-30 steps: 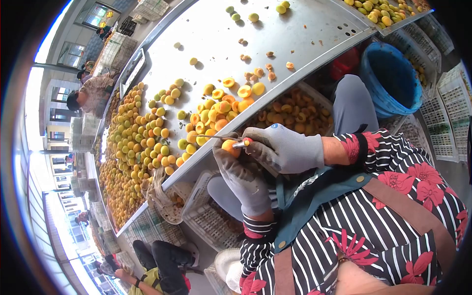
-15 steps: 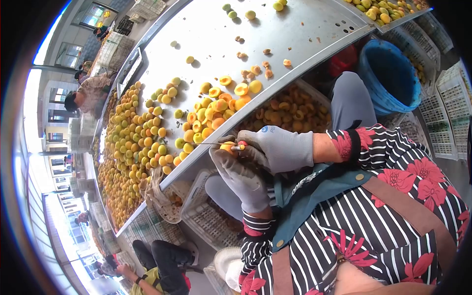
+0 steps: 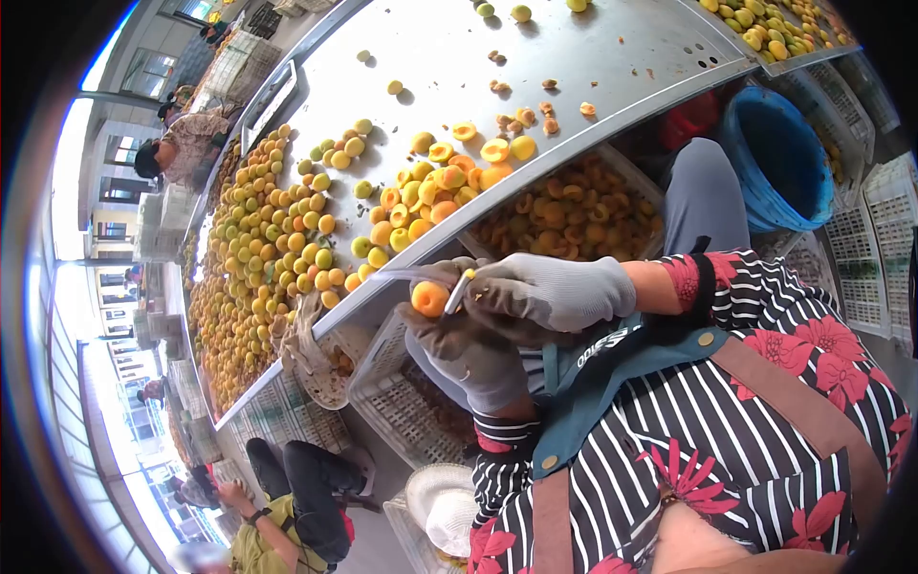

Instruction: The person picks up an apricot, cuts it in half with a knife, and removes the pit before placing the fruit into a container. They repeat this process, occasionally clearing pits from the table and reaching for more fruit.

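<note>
Left hand (image 3: 467,346) clamped an apricot (image 3: 428,299); right hand (image 3: 537,291) gripped a slim metal tool (image 3: 459,292); it slanted just beside the apricot, toward the right hand.

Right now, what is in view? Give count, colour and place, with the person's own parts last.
Table: one, silver, in front
Whole fruit: too many to count, green to orange, on table
Crates: many, pale, beneath and around table
Halves: many, orange, on table and in crate below
Bits: several, brownish, on table
Held fruit: one, orange, in left hand
Tool: one, silver and yellow, in right hand
Bucket: one, blue, beyond right knee
Cloth: one, beige, at table corner
Hat: one, white, lower centre
Other people: several, mixed clothing, picture's left
Left hand: one, grey glove, around fruit
Right hand: one, grey glove, gripping tool
</note>
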The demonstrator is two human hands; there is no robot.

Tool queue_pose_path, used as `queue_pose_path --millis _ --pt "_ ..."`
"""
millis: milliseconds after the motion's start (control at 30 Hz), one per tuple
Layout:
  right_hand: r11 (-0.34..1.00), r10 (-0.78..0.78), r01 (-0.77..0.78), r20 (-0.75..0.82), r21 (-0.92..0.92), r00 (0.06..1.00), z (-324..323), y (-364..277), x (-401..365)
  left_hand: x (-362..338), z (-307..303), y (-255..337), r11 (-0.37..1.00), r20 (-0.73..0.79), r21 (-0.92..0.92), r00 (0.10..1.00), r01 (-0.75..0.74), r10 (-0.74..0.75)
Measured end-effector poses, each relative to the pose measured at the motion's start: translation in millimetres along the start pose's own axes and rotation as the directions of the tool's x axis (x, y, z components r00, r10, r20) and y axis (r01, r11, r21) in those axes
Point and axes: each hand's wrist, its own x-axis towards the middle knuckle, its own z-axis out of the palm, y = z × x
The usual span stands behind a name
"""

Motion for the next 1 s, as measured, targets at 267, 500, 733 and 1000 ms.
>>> queue_pose_path --millis 267,500,733,1000 --pt "0.888 -0.198 0.100 -0.177 -0.449 0.964 17.6 -5.9 -0.3 2.0 4.2 12.5 0.945 0.013 -0.305 0.993 0.117 -0.119" --pt "0.806 -0.258 0.102 -0.191 -0.584 0.947 21.0 6.1 4.1 0.3 13.4 19.0 0.976 -0.077 -0.187 0.989 0.112 -0.129" --pt "0.793 -0.293 0.118 -0.204 -0.598 0.934 28.2 9.6 10.3 -5.1 22.8 34.3 0.983 -0.247 -0.079 0.952 0.164 -0.179" --pt "0.758 -0.328 0.153 -0.168 -0.634 0.930 37.0 6.8 20.3 -2.7 26.3 50.7 0.967 -0.204 -0.224 0.964 0.125 -0.172"
